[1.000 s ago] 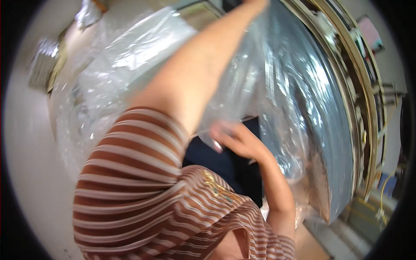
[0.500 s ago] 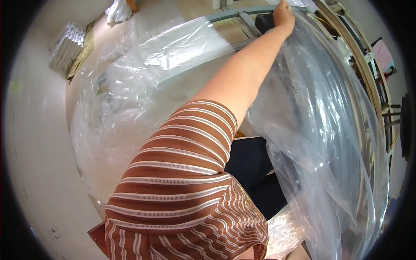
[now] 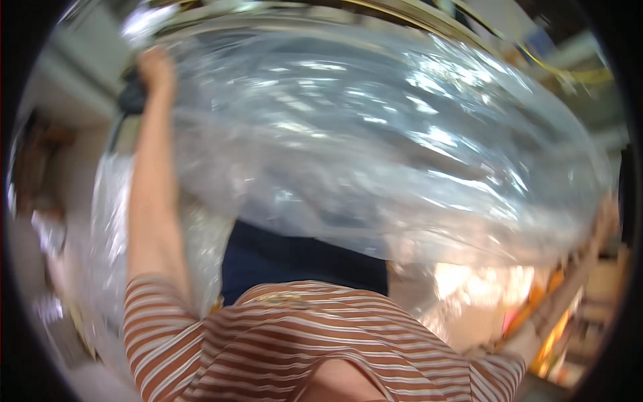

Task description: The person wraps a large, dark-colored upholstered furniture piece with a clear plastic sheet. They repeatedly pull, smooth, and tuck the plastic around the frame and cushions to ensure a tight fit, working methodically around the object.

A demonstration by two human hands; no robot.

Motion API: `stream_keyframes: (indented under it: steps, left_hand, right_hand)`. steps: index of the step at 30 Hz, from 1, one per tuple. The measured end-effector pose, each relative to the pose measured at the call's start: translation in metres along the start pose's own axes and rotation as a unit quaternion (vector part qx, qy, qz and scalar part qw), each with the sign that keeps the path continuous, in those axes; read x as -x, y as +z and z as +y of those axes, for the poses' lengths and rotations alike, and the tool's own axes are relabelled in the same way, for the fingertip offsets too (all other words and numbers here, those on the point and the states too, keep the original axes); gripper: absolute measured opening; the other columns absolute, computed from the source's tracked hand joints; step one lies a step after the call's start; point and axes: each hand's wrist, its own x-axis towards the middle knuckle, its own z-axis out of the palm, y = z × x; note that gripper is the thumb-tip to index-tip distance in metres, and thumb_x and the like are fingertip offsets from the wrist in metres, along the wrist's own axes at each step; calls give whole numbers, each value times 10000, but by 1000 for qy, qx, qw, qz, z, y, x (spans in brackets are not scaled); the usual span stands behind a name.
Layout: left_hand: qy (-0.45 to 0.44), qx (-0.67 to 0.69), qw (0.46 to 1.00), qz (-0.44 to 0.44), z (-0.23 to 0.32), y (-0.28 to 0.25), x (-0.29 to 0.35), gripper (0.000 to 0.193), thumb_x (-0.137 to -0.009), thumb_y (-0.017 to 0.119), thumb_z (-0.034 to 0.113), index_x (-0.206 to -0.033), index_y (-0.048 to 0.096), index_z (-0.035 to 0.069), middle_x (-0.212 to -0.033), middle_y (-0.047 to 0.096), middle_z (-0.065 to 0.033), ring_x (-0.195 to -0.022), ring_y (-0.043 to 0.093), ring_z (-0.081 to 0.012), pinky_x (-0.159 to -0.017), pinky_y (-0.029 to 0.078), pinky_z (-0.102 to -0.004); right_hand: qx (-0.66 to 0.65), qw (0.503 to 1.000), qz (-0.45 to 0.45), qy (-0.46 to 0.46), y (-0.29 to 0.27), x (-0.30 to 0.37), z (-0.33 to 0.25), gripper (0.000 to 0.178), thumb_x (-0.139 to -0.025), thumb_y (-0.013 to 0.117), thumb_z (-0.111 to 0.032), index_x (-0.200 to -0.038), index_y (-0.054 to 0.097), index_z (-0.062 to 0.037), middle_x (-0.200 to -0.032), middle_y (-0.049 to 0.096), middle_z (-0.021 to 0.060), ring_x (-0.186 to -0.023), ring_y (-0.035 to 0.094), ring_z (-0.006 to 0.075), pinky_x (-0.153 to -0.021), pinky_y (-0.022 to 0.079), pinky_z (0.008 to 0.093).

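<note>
A wide clear plastic film (image 3: 375,141) spreads in front of me, wrinkled and glossy, from one hand to the other. My left hand (image 3: 157,70) is closed at its far left end, beside a dark rounded thing (image 3: 132,94) on the machine's frame. At the far right my right hand (image 3: 605,218) is closed at the film's edge, with the arm stretched out. Motion blurs both hands, so single fingers do not show. The film's lower edge hangs in front of my dark trousers (image 3: 301,261).
Behind the film runs a long machine rail (image 3: 388,10). A yellow cable (image 3: 566,72) lies at the upper right. More crumpled clear plastic (image 3: 110,221) hangs by my left arm. Orange items (image 3: 546,321) show below my right arm.
My view has swung to the right, so my left hand now appears at the far left. My right arm has come into view, and the film now stretches across the picture.
</note>
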Motion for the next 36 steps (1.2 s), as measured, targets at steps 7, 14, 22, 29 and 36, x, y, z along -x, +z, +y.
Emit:
stream_keyframes:
  steps: [7, 14, 22, 29, 36]
  left_hand:
    - [44, 29, 999, -3, -93, 11, -32, 380, -931, 516, 321, -1058, 570, -34, -962, 617, -181, -878, 583, -295, -825, 441, -366]
    - [73, -131, 984, -98, -96, -37, -21, 344, -965, 422, 311, -1124, 543, 30, -1094, 602, -194, -993, 563, -388, -836, 432, -415]
    - [64, -165, 979, -100, -90, -39, -23, 366, -970, 403, 357, -1116, 560, 61, -1112, 610, -169, -1003, 574, -368, -828, 438, -422]
    - [37, -173, 982, -66, -102, -38, -20, 342, -960, 461, 323, -1099, 566, 29, -1080, 617, -168, -988, 587, -335, -838, 445, -398]
    - [1, 87, 994, -73, -182, -124, -72, 345, -954, 537, 277, -1128, 568, -20, -1079, 603, -105, -998, 552, -200, -892, 432, -312]
  right_hand:
    - [-58, 972, -225, -41, 108, 163, -163, 471, -845, 618, -343, -1280, 547, -174, -1385, 444, 120, -1260, 415, 328, -1059, 291, 476]
    - [-295, 932, -159, 137, 141, 147, -244, 458, -825, 640, -349, -1194, 572, -86, -1257, 517, 125, -1149, 476, 336, -945, 400, 418]
    - [-402, 869, -238, 163, 166, 133, -247, 188, -809, 682, -243, -904, 660, -83, -904, 581, 33, -897, 504, 192, -803, 411, 303]
    - [-494, 821, -182, 221, 200, 88, -265, 148, -847, 629, -183, -913, 613, -52, -776, 616, 42, -728, 567, 139, -688, 443, 258]
    - [-416, 872, -194, 173, 228, 68, -305, 161, -811, 637, -222, -867, 608, -74, -842, 649, 107, -822, 612, 326, -711, 467, 425]
